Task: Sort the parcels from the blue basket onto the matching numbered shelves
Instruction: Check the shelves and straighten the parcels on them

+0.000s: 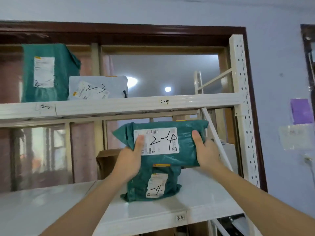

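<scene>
Both hands' grip closed on green "2-4" parcel (163,143), left thumb (139,142) covering label, lower parcel (153,184) half hidden

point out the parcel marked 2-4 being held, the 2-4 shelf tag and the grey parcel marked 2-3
parcel marked 2-4 (185,143): head view, green wrap right of its label
2-4 shelf tag (164,101): head view, middle of the tag on the upper shelf's front edge
grey parcel marked 2-3 (109,82): head view, bare grey wrap above the label

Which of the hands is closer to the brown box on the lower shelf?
Left. The left hand grips the held parcel's end right beside the brown box; the right hand grips the far end.
</scene>
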Tool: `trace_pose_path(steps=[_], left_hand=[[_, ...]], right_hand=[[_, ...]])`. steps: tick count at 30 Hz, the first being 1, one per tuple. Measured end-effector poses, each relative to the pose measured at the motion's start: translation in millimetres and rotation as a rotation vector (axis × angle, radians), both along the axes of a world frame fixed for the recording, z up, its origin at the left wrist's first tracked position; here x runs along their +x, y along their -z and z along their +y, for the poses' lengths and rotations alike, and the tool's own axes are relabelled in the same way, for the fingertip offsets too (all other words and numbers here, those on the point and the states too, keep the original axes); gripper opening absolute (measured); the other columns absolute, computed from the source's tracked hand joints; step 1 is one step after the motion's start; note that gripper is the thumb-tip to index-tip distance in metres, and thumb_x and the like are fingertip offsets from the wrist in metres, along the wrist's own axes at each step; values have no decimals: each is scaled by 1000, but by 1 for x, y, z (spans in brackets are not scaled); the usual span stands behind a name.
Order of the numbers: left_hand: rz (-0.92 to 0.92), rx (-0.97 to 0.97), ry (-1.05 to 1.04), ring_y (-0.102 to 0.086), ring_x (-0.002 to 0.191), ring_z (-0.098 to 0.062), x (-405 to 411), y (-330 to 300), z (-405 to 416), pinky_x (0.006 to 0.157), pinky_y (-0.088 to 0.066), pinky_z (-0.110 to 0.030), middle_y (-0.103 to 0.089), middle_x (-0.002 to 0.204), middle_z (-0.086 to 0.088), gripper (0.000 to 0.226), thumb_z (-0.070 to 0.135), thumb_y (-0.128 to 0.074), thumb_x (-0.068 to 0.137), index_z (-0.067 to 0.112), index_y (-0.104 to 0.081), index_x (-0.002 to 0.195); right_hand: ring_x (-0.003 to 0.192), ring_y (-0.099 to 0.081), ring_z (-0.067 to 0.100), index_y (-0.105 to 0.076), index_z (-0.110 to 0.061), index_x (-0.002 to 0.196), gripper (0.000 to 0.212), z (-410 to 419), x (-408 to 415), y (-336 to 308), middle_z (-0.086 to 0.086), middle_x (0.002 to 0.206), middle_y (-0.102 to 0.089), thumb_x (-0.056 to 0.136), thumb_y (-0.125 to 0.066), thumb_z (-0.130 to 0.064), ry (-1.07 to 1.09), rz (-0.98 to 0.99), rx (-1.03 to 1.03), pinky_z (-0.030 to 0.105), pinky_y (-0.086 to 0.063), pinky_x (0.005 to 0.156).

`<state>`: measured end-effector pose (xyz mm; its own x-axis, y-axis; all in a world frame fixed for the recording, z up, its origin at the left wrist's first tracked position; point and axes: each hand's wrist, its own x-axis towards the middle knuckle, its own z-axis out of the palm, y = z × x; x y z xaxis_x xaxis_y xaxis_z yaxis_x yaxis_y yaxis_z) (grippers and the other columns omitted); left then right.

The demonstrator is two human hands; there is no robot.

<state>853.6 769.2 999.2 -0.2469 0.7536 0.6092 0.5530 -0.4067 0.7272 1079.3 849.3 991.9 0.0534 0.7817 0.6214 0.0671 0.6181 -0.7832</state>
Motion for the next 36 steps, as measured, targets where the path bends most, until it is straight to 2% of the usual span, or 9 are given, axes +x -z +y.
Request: trace_pose_path(steps=[2, 7, 12, 14, 17, 21, 24, 32, 36], left_hand=[[48, 65, -52, -66, 74, -6, -2, -45, -11, 65, -54, -17, -71, 92, 9, 49, 70, -29, 95, 34, -62, 93], [151, 238, -164, -59, 41, -7, -3, -152, -25, 40, -42, -19, -69, 72, -10, 61, 69, -27, 99, 21, -61, 83], [89, 363, -138, -67, 81, -24, -3, -223, -10, 76, -56, -41, -69, 102, -3, 47, 63, -37, 101, 22, -58, 96], [43, 332, -142, -59, 83, -21, -6, -234, 6, 81, -52, -39, -65, 98, -3, 47, 61, -40, 101, 18, -56, 104], [1, 287, -102, -63, 91, -26, -8, -238, 30, 83, -54, -38, -66, 98, -6, 44, 59, -44, 101, 17, -57, 103], [71, 171, -170, -50, 68, -17, -5, -227, 59, 55, -35, -29, -52, 73, -1, 47, 53, -44, 103, 13, -50, 79], [213, 105, -290, -54, 76, -28, -5, -224, 77, 65, -37, -35, -54, 68, -6, 56, 58, -42, 102, 12, -46, 71], [315, 97, -403, -50, 67, -28, -6, -228, 89, 69, -39, -38, -50, 66, -9, 60, 60, -40, 102, 7, -44, 72], [276, 88, -318, -62, 90, -37, -11, -228, 92, 79, -46, -41, -62, 84, -15, 64, 62, -45, 100, 0, -60, 94]], right_hand=[[72, -69, -1, -67, -19, 98, 40, -1, -3, -47, -7, 86, -73, 101, -45, -51, -17, -1, 61, 10, -50, 58], [74, -66, -1, -61, -24, 87, 40, -7, -5, -159, -13, 83, -68, 103, -41, -55, 13, -36, 239, 11, -49, 56], [102, -68, 21, -63, -24, 114, 60, 0, -6, -232, -1, 111, -71, 96, -33, -72, 100, -138, 371, 41, -53, 96], [107, -65, 21, -60, -25, 124, 57, 6, -5, -242, -3, 116, -68, 99, -32, -68, 94, -198, 350, 40, -49, 102], [104, -60, 20, -56, -21, 130, 51, 16, -3, -242, -3, 114, -63, 104, -32, -56, 97, -270, 298, 31, -44, 93], [108, -57, 23, -55, -20, 121, 38, 37, 5, -229, -1, 108, -58, 107, -33, -48, 140, -322, 200, 34, -42, 98], [120, -54, 28, -56, -15, 130, 48, 54, 12, -224, 6, 123, -61, 106, -34, -50, 181, -365, 149, 42, -41, 108], [102, -60, 24, -56, -16, 119, 38, 74, 15, -232, 6, 113, -63, 105, -40, -48, 171, -387, 152, 35, -47, 91], [89, -59, 18, -57, -13, 125, 41, 76, 14, -229, 2, 107, -61, 105, -42, -45, 183, -398, 179, 29, -45, 80]])
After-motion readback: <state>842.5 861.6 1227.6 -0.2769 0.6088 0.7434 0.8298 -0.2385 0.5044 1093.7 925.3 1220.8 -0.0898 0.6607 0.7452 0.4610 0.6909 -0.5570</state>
